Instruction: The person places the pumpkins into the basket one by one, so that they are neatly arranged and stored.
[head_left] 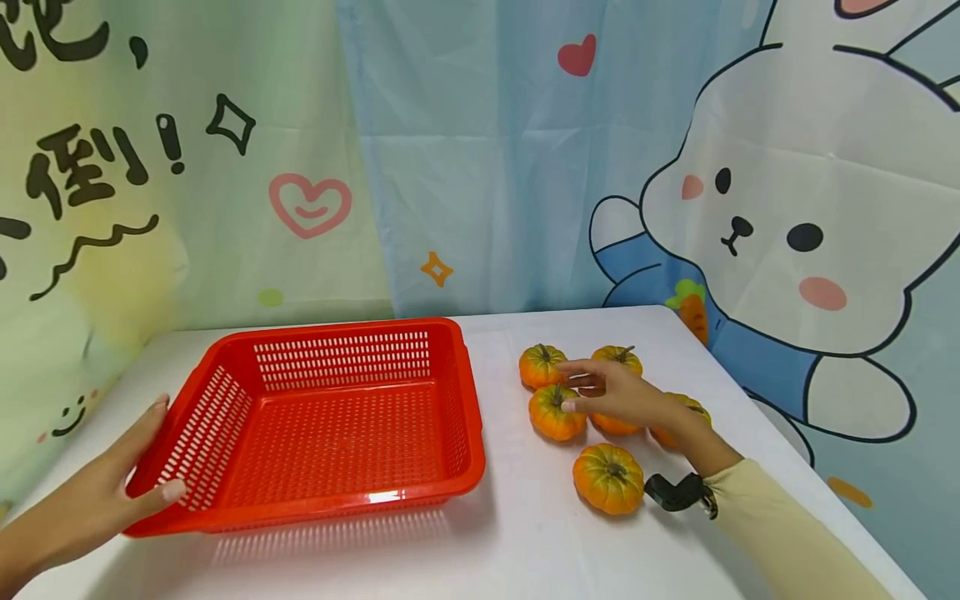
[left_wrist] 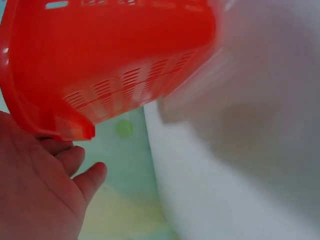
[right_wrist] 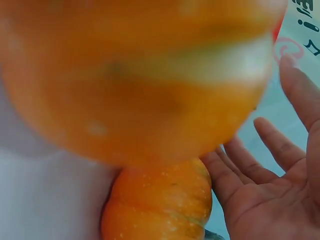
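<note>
A red plastic basket (head_left: pixel 337 500) with slotted walls stands at the left of the white table, and my left hand (head_left: pixel 112 483) grips its left rim, thumb over the edge. From the left wrist view, the fingers of that hand (left_wrist: pixel 55 185) lie by the corner of the rim. My right hand (head_left: pixel 611 392) is held over a group of small orange pumpkins, its fingers loosely bent and around none of them. Nearest its fingertips are a back-left pumpkin (head_left: pixel 542 367) and a middle-left pumpkin (head_left: pixel 557 414). The right wrist view shows the spread hand (right_wrist: pixel 270 185) beside a pumpkin (right_wrist: pixel 160 205).
Closest to the front is one pumpkin (head_left: pixel 608 479); others sit partly hidden behind the right hand and forearm, among them a right-hand pumpkin (head_left: pixel 686 407). A white cloth covers the table (head_left: pixel 517 533). Behind it hangs a printed curtain (head_left: pixel 480 167).
</note>
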